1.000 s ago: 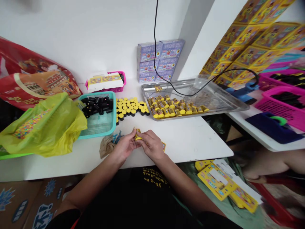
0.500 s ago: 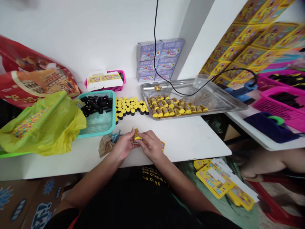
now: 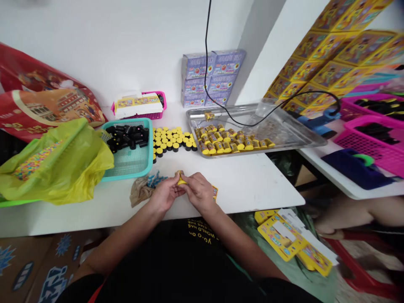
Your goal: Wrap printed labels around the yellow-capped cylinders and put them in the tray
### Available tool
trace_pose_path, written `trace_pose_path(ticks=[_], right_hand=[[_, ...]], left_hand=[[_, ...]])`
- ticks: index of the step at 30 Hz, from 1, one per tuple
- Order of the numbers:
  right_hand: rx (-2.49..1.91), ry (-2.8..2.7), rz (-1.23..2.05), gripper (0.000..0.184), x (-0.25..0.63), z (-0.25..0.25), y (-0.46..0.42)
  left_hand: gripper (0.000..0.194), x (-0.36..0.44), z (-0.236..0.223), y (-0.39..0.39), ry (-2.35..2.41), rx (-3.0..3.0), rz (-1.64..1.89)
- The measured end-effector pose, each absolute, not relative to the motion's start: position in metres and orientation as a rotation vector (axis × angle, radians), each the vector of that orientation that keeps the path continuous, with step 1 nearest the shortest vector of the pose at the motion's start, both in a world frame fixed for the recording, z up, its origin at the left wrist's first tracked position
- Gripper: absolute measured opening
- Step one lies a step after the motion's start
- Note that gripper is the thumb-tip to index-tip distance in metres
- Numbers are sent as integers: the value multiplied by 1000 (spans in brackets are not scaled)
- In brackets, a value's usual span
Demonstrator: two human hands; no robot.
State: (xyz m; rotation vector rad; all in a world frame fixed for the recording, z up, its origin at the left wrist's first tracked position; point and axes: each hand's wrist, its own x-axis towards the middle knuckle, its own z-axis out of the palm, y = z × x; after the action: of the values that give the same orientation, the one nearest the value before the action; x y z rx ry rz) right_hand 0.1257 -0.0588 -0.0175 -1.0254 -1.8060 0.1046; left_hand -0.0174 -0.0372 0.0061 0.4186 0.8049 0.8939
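Both my hands meet over the near edge of the white table [image 3: 252, 185]. My left hand [image 3: 164, 194] and my right hand [image 3: 199, 191] pinch a small yellow labelled tube [image 3: 181, 180] between their fingertips. A yellow sticker sheet [image 3: 215, 192] lies partly under my right hand. Beside my left hand sits a crumpled brown wad with blue bits [image 3: 143, 188]. Further back stand several yellow-capped black tubes [image 3: 172, 139]. A teal basket [image 3: 132, 162] holds bare black tubes [image 3: 128, 136].
A steel tray [image 3: 284, 139] carries rows of labelled tubes [image 3: 233, 143], with a black cable [image 3: 221, 105] across it. A yellow bag [image 3: 57, 168] fills the left side. Purple boxes [image 3: 210, 78] stand at the wall. Pink baskets [image 3: 375, 134] sit right; yellow sheets [image 3: 290, 237] lie below.
My hands have kept the tube between them and worked it slightly. The view has drifted a little; nothing else on the table moved.
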Motion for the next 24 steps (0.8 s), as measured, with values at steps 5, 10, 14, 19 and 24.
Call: trace_pose_path(ticks=[5,10,14,19,24], right_hand=[[-1031,-1777,150,25,127,-17,-60],[-1010,-1708,245,21,127,-16,-60],[-1036,-1702,294,19,129,-17,-60],[-1081,-1818,238,29,130,-18,-59],[-1110,-1756,239,18,132,-25,-54]], left_hand=[[31,-16,8,-39,821,443,885],[33,-14,10,-41,866,464,882],[33,-14,11,-40,874,470,867],[29,-14,11,-39,848,445,909],[21,-14,7,-38,792,420,841]])
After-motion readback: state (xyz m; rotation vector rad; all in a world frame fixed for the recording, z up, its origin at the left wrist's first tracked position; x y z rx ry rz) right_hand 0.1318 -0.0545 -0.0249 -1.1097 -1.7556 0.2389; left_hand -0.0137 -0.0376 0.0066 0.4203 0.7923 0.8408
